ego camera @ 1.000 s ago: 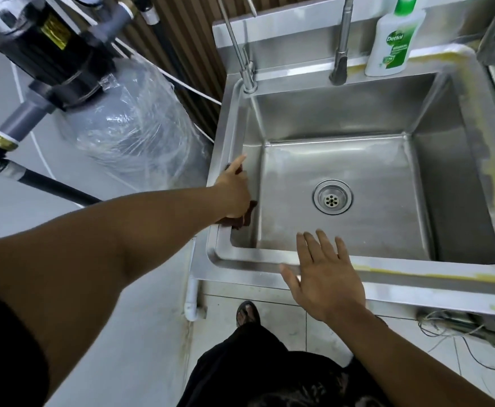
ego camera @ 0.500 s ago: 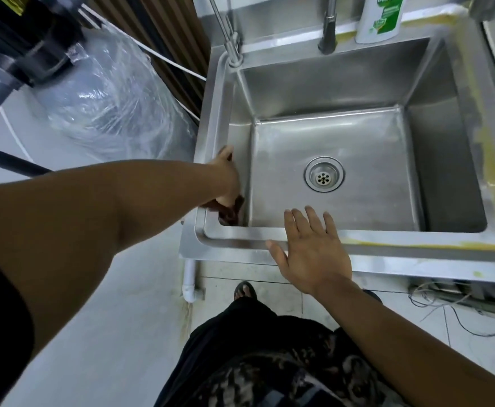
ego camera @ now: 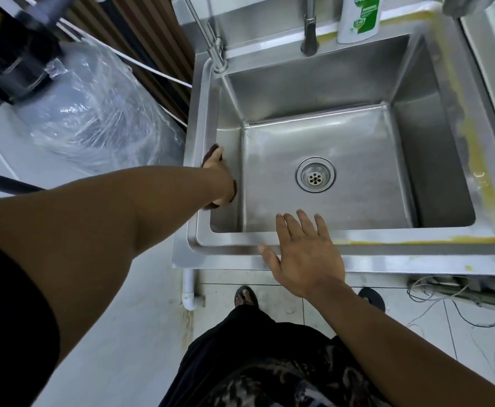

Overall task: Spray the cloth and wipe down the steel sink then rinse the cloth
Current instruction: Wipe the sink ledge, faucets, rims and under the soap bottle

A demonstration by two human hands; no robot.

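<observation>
Left hand (ego camera: 219,179) reaches in from my side and presses a dark brown cloth (ego camera: 210,150) flat against the inner wall of the square stainless steel sink (ego camera: 234,242), left of the round metal drain strainer (ego camera: 316,174). Its fingers look laid together over the cloth, whose edges peek out above and below the hand. My right hand (ego camera: 305,255) is spread wide, palm down, over the rim on the near side of the drain, holding nothing; I cannot tell whether it touches the steel. Beyond the drain, a green-and-white plastic soap bottle (ego camera: 359,17) stands on the back ledge beside a grey tap spout (ego camera: 309,39).
</observation>
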